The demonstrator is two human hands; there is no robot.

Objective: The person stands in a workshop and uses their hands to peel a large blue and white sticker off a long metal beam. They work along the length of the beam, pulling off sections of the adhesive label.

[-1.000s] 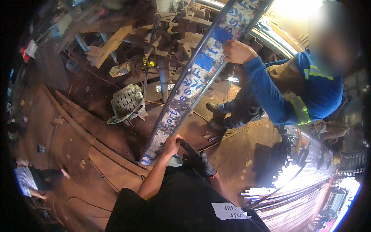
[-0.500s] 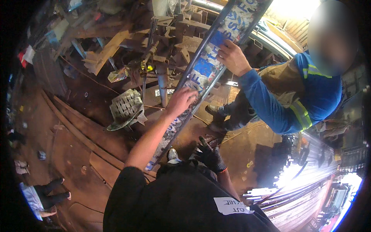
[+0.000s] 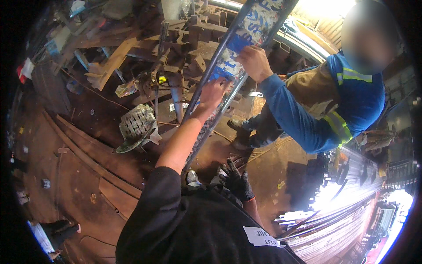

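My bare left hand (image 3: 214, 91) reaches up onto a long printed strip (image 3: 232, 61), white and grey with blue lettering and patches. Its fingers are bent and drawn together on the strip; what they pinch, if anything, is hidden. Dark metal tubes run along both edges of the strip, a left tube (image 3: 215, 61) and a right tube (image 3: 234, 93), all sloping from upper right down toward my body. My right hand (image 3: 237, 181), in a dark knit glove, hangs near my waist with fingers apart, holding nothing. A co-worker's bare hand (image 3: 255, 61) touches the strip just above mine.
At right stands the co-worker (image 3: 303, 105) in a blue jacket with reflective bands. Behind them lies a stack of long metal bars (image 3: 338, 207). A perforated chair seat (image 3: 136, 125) is left of the tubes. Scrap wood and metal (image 3: 114, 61) fill the far left.
My left hand has slid further up the strip, closer to the co-worker's hand, and its fingers have drawn in. The view has shifted slightly. My gloved right hand stays low, fingers apart.
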